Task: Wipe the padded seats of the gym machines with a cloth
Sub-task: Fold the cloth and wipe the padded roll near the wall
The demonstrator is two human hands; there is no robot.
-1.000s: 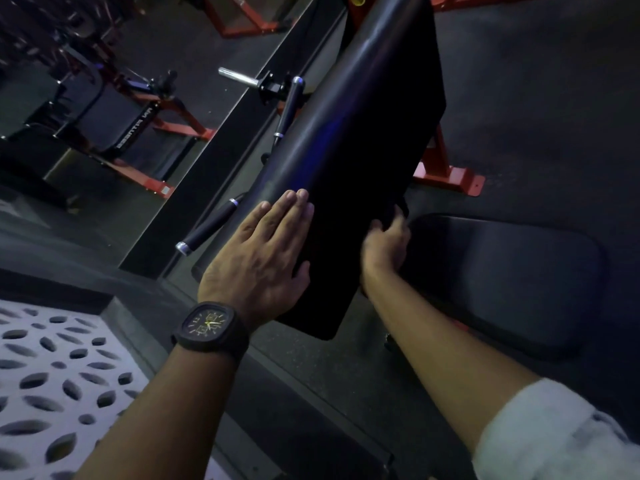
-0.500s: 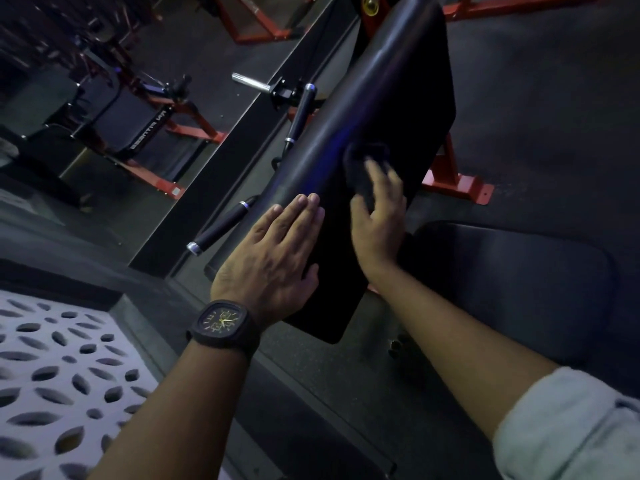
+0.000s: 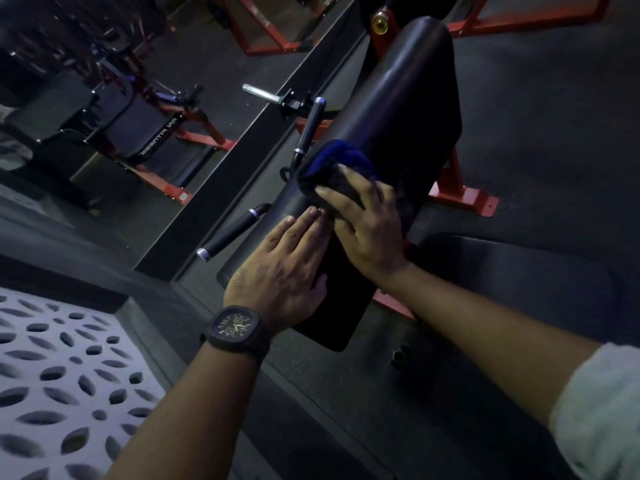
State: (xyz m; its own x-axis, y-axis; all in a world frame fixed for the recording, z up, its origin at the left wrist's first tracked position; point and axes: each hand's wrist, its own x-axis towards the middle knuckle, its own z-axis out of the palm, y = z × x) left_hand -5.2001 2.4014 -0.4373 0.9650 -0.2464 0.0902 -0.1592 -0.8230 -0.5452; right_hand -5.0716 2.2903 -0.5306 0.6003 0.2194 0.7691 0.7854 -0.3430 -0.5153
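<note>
A long black padded back rest (image 3: 398, 109) of a red-framed gym machine slopes up and away in front of me. My right hand (image 3: 367, 223) presses a dark blue cloth (image 3: 332, 168) flat on the pad's left side, about halfway up. My left hand (image 3: 280, 275), with a dark watch on the wrist, lies flat with fingers together on the pad's lower left part, its fingertips touching the right hand. The machine's black padded seat (image 3: 519, 289) lies low to the right of my right forearm.
Two black handles with metal caps (image 3: 232, 233) and a steel peg (image 3: 259, 93) stick out left of the pad. A mirror wall (image 3: 121, 133) on the left shows more red machines. A white perforated panel (image 3: 59, 375) sits at the lower left. Red frame feet (image 3: 474, 202) rest on the dark floor.
My right hand came from behind the pad's lower right edge onto its front and slid the cloth up and to the left. My left hand stayed flat on the pad.
</note>
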